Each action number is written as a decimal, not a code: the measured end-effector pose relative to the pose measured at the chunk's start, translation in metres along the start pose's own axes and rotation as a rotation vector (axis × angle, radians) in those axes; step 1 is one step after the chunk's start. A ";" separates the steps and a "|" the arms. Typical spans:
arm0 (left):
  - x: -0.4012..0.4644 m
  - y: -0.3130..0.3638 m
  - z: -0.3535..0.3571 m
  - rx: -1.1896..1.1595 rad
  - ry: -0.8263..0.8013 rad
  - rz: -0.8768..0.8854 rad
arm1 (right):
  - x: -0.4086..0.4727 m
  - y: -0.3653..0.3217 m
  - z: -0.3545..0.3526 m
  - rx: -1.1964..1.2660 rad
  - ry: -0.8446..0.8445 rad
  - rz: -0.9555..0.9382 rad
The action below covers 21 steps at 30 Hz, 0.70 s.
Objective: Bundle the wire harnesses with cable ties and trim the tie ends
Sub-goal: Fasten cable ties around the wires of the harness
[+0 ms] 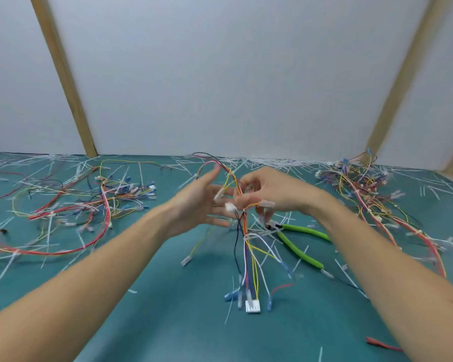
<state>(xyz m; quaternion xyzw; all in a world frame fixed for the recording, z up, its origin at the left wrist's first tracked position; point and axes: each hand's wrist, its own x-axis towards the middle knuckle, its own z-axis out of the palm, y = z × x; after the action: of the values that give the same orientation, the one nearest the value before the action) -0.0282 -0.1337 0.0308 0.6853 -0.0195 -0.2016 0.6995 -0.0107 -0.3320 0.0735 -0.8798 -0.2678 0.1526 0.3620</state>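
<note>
A multicoloured wire harness (248, 246) hangs above the green mat, its white connector (253, 307) and blue terminals dangling near the mat. My right hand (270, 190) pinches the harness at its upper part, fingers curled round the wires. My left hand (200, 199) is beside it with fingers spread straight, palm toward the wires, touching or just short of them. A white cable tie (262, 232) wraps the bundle below my hands. Green-handled cutters (302, 244) lie on the mat under my right wrist.
A loose tangle of harnesses (89, 205) spreads over the left of the mat. Another pile of harnesses (364, 184) lies at the right back. White tie offcuts (259, 163) litter the mat, thickest along the back wall. Wooden posts stand at the back left and right.
</note>
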 end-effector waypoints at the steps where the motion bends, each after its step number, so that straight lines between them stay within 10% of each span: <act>1: 0.000 -0.003 0.004 -0.019 0.033 0.023 | 0.000 0.003 0.003 0.130 0.067 -0.008; 10: -0.016 -0.015 0.018 0.244 0.044 0.220 | 0.011 0.018 0.000 0.807 0.546 0.092; 15: -0.019 -0.015 -0.001 0.296 0.251 0.370 | 0.011 0.032 -0.008 0.526 0.818 0.321; 18: -0.018 -0.019 -0.019 0.477 0.272 0.377 | -0.003 0.029 0.001 0.147 1.103 -0.052; 21: -0.016 -0.027 -0.022 0.963 0.269 0.449 | -0.009 0.024 0.028 -0.200 0.828 -0.434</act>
<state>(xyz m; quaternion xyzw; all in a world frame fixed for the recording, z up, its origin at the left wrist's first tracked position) -0.0426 -0.1070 0.0073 0.9268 -0.1659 0.0736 0.3288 -0.0223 -0.3358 0.0376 -0.8209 -0.2918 -0.3164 0.3753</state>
